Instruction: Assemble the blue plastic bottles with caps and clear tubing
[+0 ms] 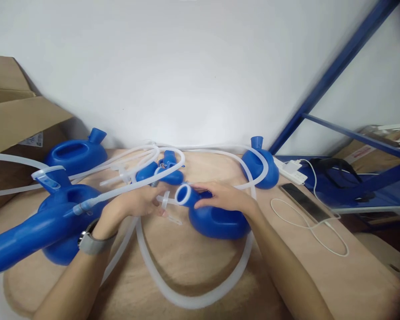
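My right hand is wrapped round the neck of a blue plastic bottle, whose round white-rimmed mouth faces left. Just left of that mouth, my left hand pinches a small translucent plastic fitting with a strap-like end hanging below. A clear hose loops on the table in front of the bottle. Behind my left hand lie several small blue parts. A larger blue bottle with a blue tube-like piece and a hose joined to it stands beside my left wrist.
More blue bottles stand at the back left and back right. A cardboard box is at far left. On the right lie a phone, a white cable and a power strip, near a blue metal frame.
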Demonstrator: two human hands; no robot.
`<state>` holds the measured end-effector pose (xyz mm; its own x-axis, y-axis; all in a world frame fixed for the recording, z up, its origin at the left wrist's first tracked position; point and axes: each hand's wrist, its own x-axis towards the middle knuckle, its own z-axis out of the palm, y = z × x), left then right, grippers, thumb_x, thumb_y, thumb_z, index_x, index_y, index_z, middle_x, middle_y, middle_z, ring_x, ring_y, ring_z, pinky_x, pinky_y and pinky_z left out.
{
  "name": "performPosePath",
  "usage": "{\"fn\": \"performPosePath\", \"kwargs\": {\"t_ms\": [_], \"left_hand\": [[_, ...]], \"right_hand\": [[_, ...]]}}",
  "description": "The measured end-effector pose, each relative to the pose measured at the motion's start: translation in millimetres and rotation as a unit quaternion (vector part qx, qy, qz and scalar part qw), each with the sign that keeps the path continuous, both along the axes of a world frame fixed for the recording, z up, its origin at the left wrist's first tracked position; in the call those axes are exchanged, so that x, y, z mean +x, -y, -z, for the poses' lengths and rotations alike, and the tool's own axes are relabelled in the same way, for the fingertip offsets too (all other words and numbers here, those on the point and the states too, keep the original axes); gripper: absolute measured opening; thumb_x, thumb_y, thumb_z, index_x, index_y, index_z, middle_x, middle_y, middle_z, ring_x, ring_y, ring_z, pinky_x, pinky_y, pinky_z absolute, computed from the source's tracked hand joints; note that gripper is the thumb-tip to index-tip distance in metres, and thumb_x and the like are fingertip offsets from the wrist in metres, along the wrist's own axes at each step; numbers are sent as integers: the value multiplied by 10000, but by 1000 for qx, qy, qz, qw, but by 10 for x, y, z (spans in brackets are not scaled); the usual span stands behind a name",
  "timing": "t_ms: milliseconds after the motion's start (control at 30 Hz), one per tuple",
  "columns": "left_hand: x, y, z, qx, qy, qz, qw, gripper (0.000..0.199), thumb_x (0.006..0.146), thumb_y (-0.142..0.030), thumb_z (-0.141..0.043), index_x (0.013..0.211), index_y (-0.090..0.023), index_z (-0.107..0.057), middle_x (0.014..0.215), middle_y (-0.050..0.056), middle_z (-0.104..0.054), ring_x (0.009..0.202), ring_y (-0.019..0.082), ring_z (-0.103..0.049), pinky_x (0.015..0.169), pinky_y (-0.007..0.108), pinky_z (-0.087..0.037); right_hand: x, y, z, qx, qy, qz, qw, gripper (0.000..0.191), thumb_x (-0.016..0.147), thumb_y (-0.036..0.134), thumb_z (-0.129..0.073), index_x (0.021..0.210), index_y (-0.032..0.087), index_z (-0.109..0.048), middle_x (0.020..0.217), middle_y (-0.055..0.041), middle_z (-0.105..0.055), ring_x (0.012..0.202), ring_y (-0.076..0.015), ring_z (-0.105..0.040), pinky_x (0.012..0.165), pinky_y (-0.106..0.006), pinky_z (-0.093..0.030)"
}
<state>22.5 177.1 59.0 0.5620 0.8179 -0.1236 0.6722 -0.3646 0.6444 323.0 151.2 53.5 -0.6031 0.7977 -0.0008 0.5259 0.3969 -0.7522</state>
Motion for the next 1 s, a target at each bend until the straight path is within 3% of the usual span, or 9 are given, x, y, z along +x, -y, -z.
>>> {"fn": "performPosePath", "kwargs": {"t_ms": [100, 167, 333, 533, 633, 700, 800, 900, 1000], "left_hand": [[-76, 19, -151, -51, -10, 58, 997, 585, 808, -450, -766, 1352, -253, -682, 973, 13, -799, 887, 261, -753, 791, 293, -563], [-111, -6, -220, -52, -23, 58, 997, 606, 788, -473, -781, 1344, -255, -680, 1042, 36, -804, 952, 280, -758, 835, 315, -568], [-189, -75, -303, 55, -38, 26, 997, 452, 847, -440, -719, 1271, -285, -724, 1016, 31, -822, 912, 277, -755, 848, 340, -550], [7, 19, -376, 135, -39, 79, 987, 399, 936, -565, -703, 1234, -311, -783, 893, 31, -785, 764, 228, -704, 735, 300, -502], [182, 45, -322, 236, -55, 100, 965, 373, 939, -572, -707, 1145, -281, -818, 995, 68, -733, 831, 235, -680, 775, 319, -502], [234, 39, -293, 267, -32, 117, 956, 357, 938, -525, -709, 1139, -247, -805, 1172, 91, -711, 986, 263, -687, 893, 345, -519], [180, 11, -306, 225, -37, 109, 967, 322, 885, -412, -726, 1148, -231, -765, 1223, 76, -732, 1069, 281, -690, 968, 359, -512], [64, -14, -351, 165, -102, 70, 978, 255, 808, -326, -735, 1045, -233, -744, 932, 29, -754, 863, 266, -694, 791, 339, -495], [49, -7, -358, 151, -122, 59, 979, 205, 818, -292, -715, 1014, -234, -729, 911, 26, -752, 840, 269, -690, 742, 335, -459]], "right_hand": [[86, -60, 8, -9, 4, 8, 1000, 666, 873, 506, -827, 1465, 244, -668, 1437, -79, -720, 1308, -319, -695, 1170, -463, -509], [127, -82, 12, -10, 9, 12, 1000, 667, 865, 522, -831, 1453, 244, -680, 1422, -77, -730, 1307, -326, -695, 1169, -464, -510], [151, -90, 23, -7, 12, 13, 1000, 682, 867, 524, -830, 1465, 237, -672, 1418, -83, -731, 1310, -325, -689, 1170, -456, -505], [139, -76, 26, 2, 5, 7, 1000, 675, 868, 544, -825, 1464, 264, -673, 1402, -70, -742, 1289, -316, -699, 1150, -446, -516], [137, -65, 18, 18, 13, 17, 1000, 639, 869, 518, -828, 1440, 267, -689, 1389, -65, -749, 1260, -315, -712, 1138, -458, -520], [136, -59, 12, 19, 17, 20, 999, 628, 873, 496, -826, 1439, 259, -688, 1393, -69, -747, 1262, -316, -711, 1140, -464, -518], [135, -55, 13, 13, 9, 19, 1000, 645, 866, 513, -829, 1440, 255, -688, 1390, -75, -748, 1253, -316, -717, 1133, -465, -527], [137, -57, 23, 12, 0, 23, 1000, 651, 859, 520, -835, 1439, 264, -688, 1382, -75, -752, 1239, -310, -725, 1124, -457, -537], [138, -61, 24, 13, -3, 21, 1000, 648, 857, 523, -838, 1430, 257, -696, 1367, -77, -760, 1229, -309, -729, 1119, -450, -540]]}}
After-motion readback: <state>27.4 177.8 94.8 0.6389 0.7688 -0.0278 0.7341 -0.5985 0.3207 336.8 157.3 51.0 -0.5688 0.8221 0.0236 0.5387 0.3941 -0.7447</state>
